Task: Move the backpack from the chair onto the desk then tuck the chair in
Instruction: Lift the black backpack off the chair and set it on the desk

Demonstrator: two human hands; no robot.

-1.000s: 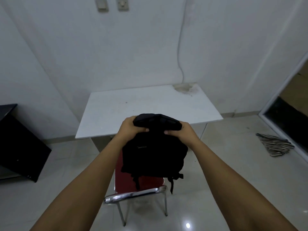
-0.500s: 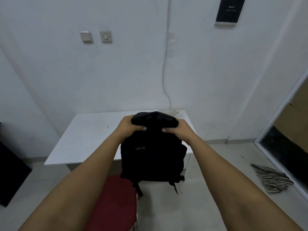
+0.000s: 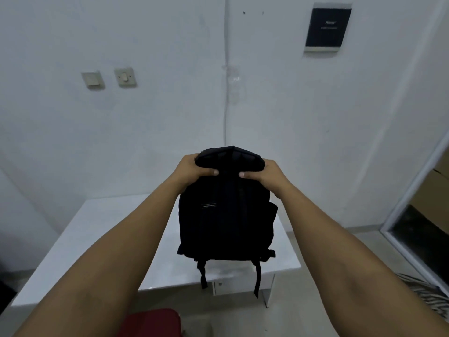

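A black backpack (image 3: 226, 215) hangs upright in the air over the white desk (image 3: 102, 239). My left hand (image 3: 192, 170) grips the left side of its top and my right hand (image 3: 264, 172) grips the right side. Its straps dangle past the desk's front edge. Whether its bottom touches the desk I cannot tell. The red seat of the chair (image 3: 151, 323) shows at the bottom edge, in front of the desk and below my left arm.
The desk stands against a white wall with two switches (image 3: 109, 79) and a cable (image 3: 226, 93) running down. A dark panel (image 3: 326, 26) hangs high on the right. A striped cloth (image 3: 427, 293) lies on the floor by a doorway at the right.
Both hands have carried the backpack up and forward, from above the chair seat to over the desk. The view has tilted up and the chair has dropped to the bottom edge.
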